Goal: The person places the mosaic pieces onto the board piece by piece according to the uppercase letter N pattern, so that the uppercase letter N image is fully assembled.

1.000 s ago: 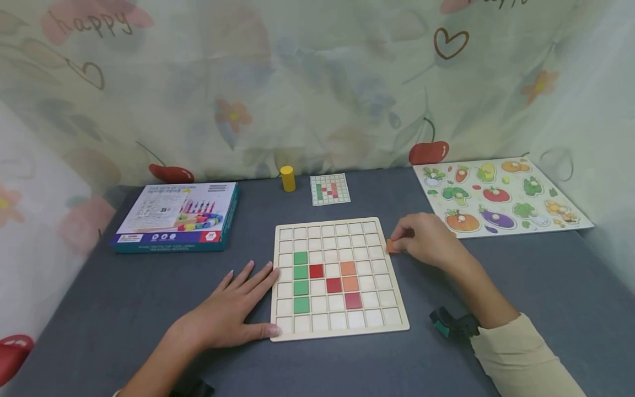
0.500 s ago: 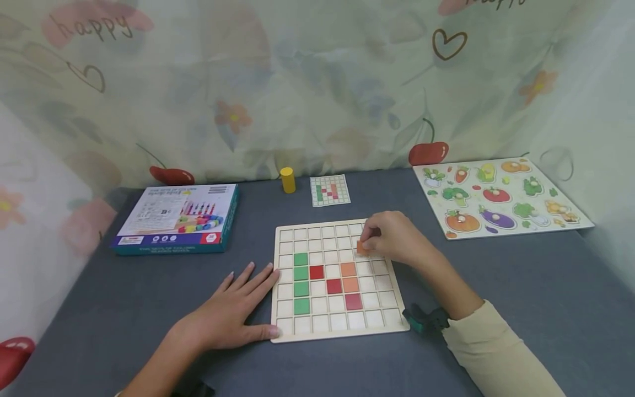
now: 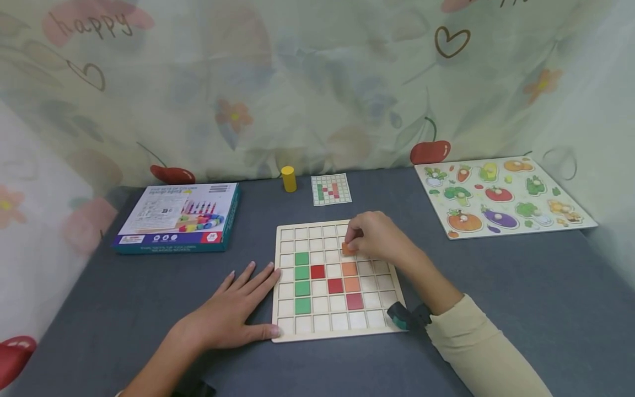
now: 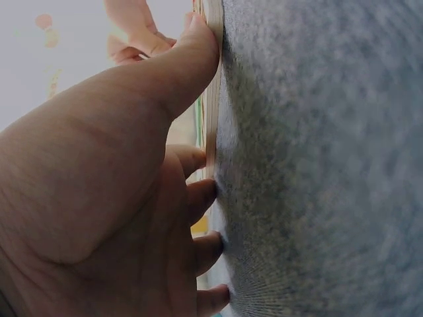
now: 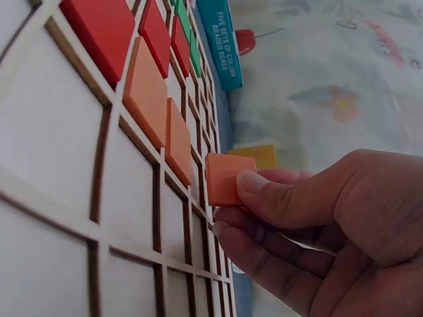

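Observation:
A wooden grid board [image 3: 290,326] lies on the table with several green, red and orange square tiles set in its cells. My right hand [image 3: 379,237] pinches an orange tile [image 5: 225,178] between thumb and fingers, just above the board, behind the column where two orange tiles [image 3: 350,277] sit. In the right wrist view the tile is held tilted, close to the grid. My left hand [image 3: 233,311] lies with fingers spread at the board's left side, thumb and a fingertip touching its edge; the left wrist view shows the thumb [image 4: 188,63] on that edge.
Behind the board lie a small pattern card [image 3: 331,189] and a standing yellow cylinder [image 3: 289,179]. A flat box [image 3: 176,218] is at the left. At the right back rests a vegetable puzzle board [image 3: 503,198]. A patterned cloth hangs behind the table.
My right hand has moved left with the orange tile, from beside the board's right edge to over the column of orange tiles. My left hand has stayed in place.

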Demonstrator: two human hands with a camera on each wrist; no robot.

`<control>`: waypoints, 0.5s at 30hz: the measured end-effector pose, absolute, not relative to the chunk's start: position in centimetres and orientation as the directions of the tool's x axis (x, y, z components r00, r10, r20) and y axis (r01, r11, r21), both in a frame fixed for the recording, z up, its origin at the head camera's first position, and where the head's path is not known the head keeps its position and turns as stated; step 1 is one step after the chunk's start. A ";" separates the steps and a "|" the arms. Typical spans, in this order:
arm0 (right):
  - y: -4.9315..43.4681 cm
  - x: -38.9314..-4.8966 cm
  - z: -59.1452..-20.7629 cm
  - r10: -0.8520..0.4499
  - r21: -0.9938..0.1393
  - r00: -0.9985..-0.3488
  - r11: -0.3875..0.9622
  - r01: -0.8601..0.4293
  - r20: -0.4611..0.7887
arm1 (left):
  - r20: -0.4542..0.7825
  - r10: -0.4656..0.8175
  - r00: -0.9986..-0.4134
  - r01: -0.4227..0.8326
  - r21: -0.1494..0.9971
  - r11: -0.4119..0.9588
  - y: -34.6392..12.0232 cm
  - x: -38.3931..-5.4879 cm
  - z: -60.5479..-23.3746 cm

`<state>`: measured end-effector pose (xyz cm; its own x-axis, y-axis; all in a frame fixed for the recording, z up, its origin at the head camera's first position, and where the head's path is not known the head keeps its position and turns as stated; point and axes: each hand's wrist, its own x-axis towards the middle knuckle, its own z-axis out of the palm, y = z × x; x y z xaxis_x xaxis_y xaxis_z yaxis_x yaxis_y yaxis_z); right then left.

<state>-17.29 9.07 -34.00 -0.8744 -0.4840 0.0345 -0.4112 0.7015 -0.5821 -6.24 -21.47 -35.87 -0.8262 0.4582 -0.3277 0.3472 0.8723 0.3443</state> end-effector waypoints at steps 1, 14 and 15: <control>8.9 -17.2 -34.2 -0.486 -0.576 -0.873 0.706 -0.412 0.029 | -0.328 0.458 -0.826 0.347 0.344 0.873 -21.5 -6.3 -35.8; 8.2 -15.6 -35.1 -0.584 -0.355 -0.811 0.750 -0.558 0.039 | -0.308 0.469 -0.828 0.357 0.354 0.864 -21.5 -6.2 -35.9; 8.4 -15.4 -35.1 -0.591 -0.355 -0.805 0.743 -0.568 0.050 | -0.307 0.468 -0.829 0.358 0.351 0.865 -21.5 -6.2 -35.9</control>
